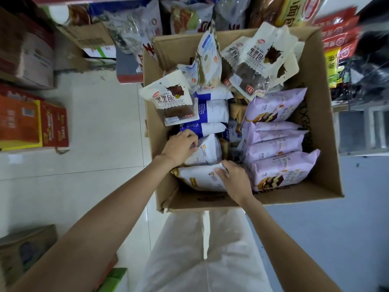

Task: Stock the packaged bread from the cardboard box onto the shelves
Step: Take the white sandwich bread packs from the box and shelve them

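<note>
Fingers (190, 142) of the left hand (179, 149) are curling over a white pack (207, 151), while the right hand (233, 180) is gripping the edge of the near white pack (200, 177). Both packs are lying inside the box (324, 114), which is sitting on the floor (94, 123). Purple packs (277, 148) are filling its right side, and cream packs (256, 60) are piling at the far end.
</note>
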### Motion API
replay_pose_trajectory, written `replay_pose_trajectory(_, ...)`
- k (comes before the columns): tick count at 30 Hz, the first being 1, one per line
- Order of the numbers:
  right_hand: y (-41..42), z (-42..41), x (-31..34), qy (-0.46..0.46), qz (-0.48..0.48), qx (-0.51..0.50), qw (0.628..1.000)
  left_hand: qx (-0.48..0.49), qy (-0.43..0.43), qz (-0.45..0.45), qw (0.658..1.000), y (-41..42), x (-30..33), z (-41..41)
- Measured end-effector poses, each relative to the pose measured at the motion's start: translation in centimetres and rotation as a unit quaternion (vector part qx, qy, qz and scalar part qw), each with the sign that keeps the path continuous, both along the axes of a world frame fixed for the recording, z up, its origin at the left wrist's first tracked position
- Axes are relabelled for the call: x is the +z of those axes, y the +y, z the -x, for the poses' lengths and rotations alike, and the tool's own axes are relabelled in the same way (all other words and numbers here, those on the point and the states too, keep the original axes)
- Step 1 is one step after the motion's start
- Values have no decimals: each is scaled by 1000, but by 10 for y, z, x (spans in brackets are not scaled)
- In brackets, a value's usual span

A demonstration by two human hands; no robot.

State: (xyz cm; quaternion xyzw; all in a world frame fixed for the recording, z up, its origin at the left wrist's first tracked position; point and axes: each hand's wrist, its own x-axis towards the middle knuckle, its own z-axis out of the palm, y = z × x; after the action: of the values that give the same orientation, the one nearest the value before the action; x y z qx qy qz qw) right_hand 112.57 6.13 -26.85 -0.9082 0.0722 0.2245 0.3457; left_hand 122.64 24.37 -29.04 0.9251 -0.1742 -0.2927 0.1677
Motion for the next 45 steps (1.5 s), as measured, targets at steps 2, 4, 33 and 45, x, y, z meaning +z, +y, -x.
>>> replay_pose_trajectory(2,-1,-2,21,-59,23,-23,998,12,14,6,1000,4,10,0)
replay_pose_trajectory(4,-8,-9,47,-115,47,-55,991,39,5,14,999,9,22,-1)
replay_pose_trajectory(33,-125,-241,273,-406,-149,-248,867,422,-215,485,736,-74,254,-243)
replay_pose_trajectory(45,-107,-355,283,-543,-71,-147,824,396,-54,403,823,-84,239,-294)
